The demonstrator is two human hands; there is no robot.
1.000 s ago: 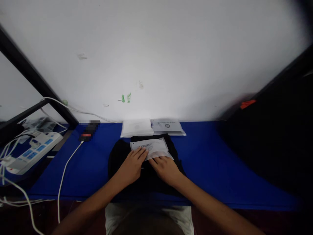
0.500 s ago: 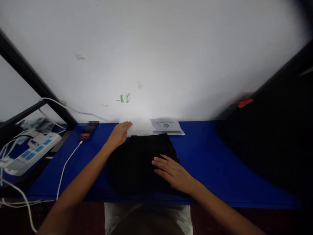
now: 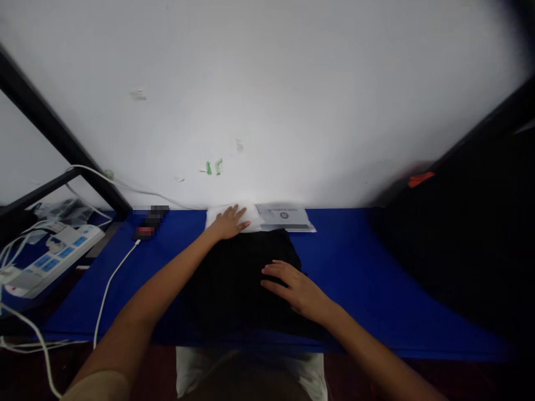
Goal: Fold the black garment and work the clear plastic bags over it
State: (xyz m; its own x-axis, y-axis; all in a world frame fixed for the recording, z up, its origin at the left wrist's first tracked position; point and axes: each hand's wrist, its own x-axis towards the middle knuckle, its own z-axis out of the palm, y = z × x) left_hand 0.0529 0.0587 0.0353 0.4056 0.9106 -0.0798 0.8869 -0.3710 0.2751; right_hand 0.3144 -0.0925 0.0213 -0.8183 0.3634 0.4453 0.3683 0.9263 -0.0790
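Observation:
A black cloth item (image 3: 246, 284), folded into a rough bundle, lies at the front middle of the blue table (image 3: 343, 267). My left hand (image 3: 229, 223) rests with spread fingers on a white, soft-looking sheet or packet (image 3: 214, 214) behind the cloth. Beside that, to the right, is a flat plastic bag (image 3: 292, 218) with printed lettering and a round logo. Over the right part of the black cloth is my right hand (image 3: 295, 287), fingers apart and holding nothing.
At the left stands a white power strip (image 3: 58, 262) with plugs and tangled cables. A dark device (image 3: 151, 223) with a white cable (image 3: 112, 278) lies on the table's left side. A large black mass (image 3: 463, 234) covers the right side. A white wall (image 3: 292, 100) rises behind.
My left hand has slid right, from the white packet's left edge onto its middle. My right hand stays over the black cloth, its fingers slightly more bent.

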